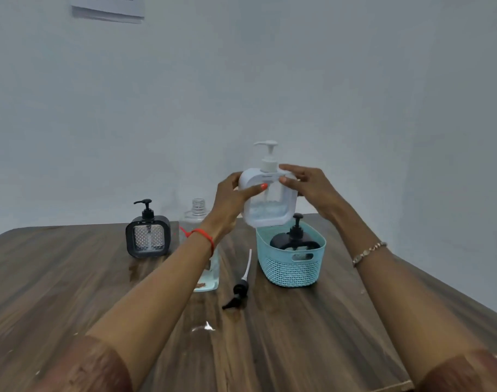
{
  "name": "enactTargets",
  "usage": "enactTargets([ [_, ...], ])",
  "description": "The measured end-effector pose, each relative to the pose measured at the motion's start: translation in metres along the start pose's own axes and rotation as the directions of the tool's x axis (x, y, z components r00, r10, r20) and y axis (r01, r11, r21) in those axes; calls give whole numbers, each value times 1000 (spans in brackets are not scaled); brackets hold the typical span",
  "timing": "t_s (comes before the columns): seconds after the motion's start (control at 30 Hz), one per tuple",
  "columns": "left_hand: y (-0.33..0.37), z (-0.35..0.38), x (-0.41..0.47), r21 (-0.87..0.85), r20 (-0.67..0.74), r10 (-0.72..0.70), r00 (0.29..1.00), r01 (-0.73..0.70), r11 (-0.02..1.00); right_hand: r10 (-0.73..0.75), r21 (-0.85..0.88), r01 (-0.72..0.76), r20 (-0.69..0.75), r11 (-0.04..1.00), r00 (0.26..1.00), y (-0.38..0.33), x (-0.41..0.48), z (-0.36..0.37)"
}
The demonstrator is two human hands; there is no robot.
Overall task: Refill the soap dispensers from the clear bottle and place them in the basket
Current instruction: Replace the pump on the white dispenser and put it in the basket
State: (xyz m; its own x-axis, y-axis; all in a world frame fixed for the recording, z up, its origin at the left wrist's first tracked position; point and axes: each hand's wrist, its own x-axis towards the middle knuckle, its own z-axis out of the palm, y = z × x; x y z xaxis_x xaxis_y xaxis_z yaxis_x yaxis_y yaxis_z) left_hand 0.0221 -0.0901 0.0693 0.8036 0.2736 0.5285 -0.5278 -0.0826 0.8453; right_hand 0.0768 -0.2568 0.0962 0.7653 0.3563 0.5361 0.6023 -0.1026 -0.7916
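On the wooden table (71,278), a black soap dispenser (147,236) stood upright at 9 o'clock from the clear bottle (197,219), which was uncapped and partly hidden behind the left forearm. The left hand (230,199) gripped the white soap dispenser (270,205) by its left edge. A loose black pump (240,290) lay at 7 o'clock from the teal basket (291,270). The white soap dispenser hung upright just above the basket, at its 12 o'clock; 1 black pump dispenser (294,241) sat inside. The right hand (312,188) pinched the white soap dispenser's right shoulder.
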Motion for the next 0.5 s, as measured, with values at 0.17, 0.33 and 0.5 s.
enactTargets([
  [0.17, 2, 22, 43, 10, 36, -13, 999, 12, 1000, -64, -35, 62, -67, 997, 996, -1, 29, -12],
  [0.33, -26, 40, 66, 78, 52, 0, 999, -4, 997, -65, -88, 53, -141, 995, 988, 23, 42, -16],
  [0.5, -63, 51, 72, 100, 95, -50, 994, 40, 994, 21, -113, -40, -165, 993, 986, 60, 48, -21],
])
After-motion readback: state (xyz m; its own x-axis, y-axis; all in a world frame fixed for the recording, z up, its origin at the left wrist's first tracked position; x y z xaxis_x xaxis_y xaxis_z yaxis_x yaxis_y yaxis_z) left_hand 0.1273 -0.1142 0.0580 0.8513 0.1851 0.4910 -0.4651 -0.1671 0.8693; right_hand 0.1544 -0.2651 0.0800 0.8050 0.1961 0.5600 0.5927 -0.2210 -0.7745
